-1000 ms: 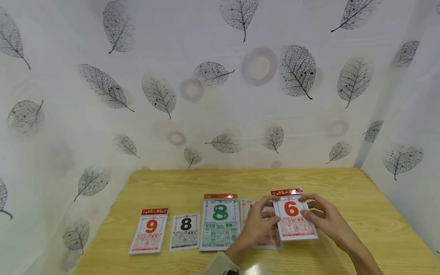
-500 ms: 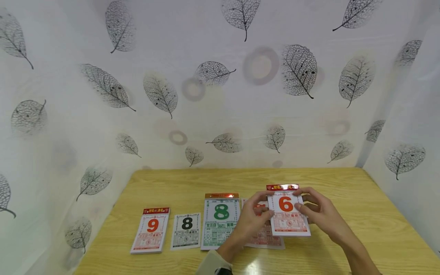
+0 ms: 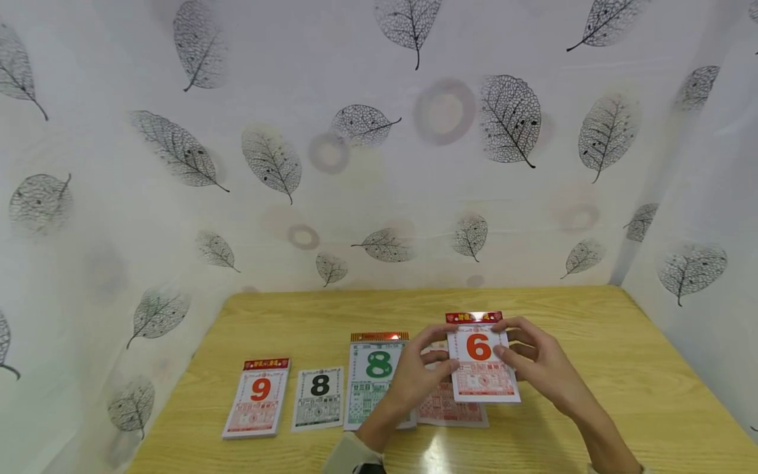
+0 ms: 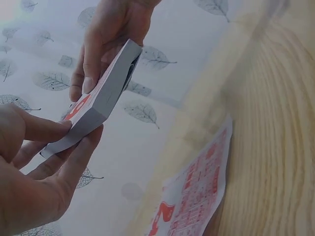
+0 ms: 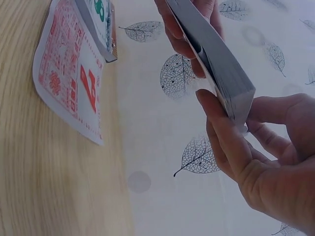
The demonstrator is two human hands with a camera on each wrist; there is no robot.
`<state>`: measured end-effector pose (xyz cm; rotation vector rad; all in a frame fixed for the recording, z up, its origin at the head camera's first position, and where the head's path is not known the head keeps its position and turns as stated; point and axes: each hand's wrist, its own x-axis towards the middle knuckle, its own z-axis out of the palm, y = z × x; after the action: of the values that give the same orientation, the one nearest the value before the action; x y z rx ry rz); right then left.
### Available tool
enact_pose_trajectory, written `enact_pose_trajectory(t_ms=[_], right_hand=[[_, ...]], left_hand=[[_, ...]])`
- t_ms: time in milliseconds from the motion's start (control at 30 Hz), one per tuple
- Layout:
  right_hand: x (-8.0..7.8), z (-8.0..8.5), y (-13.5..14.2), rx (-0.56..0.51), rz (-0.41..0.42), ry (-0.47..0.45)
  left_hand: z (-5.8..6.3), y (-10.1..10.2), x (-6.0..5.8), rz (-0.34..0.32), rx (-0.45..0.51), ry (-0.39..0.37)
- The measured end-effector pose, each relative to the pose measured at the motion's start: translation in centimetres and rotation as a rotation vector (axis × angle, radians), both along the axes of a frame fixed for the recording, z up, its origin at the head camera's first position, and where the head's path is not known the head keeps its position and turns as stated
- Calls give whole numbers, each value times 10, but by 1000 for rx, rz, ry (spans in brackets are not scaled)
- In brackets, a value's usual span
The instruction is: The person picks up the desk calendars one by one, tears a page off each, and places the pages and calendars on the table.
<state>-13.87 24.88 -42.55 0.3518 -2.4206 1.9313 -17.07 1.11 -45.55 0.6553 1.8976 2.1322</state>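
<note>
Left hand (image 3: 417,378) and right hand (image 3: 535,368) pinch a thick calendar pad (image 3: 481,362) (red 6 showing) by its side edges, thumbs on its face, lifted above a loose red sheet (image 3: 444,408) lying beneath the fingers on the table (image 3: 592,342).

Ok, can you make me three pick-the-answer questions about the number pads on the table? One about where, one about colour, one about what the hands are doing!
1. Where is the pad with the red 9?
A. leftmost in the row
B. in the middle
C. against the wall

2. What colour is the 8 on the big pad?
A. red
B. green
C. blue

3. What is happening to the pad with the 6?
A. lying flat on the table
B. held up by both hands
C. torn in half

Answers: 1 A, nothing lies left of it. 2 B, the numeral is green. 3 B, the left hand and right hand grip its edges above the table.
</note>
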Motion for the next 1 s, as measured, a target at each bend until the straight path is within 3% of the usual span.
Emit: enact_pose_trajectory(t_ms=[400,633,1000], right_hand=[[-6,14,-14,-9,35,-41],[-9,14,-22,-23,42,-8],[-14,14,-41,-47,22,111]], left_hand=[[11,-20,-4,2,4,2],[15,-33,-4,4,23,-1],[23,-53,-10,34,44,72]])
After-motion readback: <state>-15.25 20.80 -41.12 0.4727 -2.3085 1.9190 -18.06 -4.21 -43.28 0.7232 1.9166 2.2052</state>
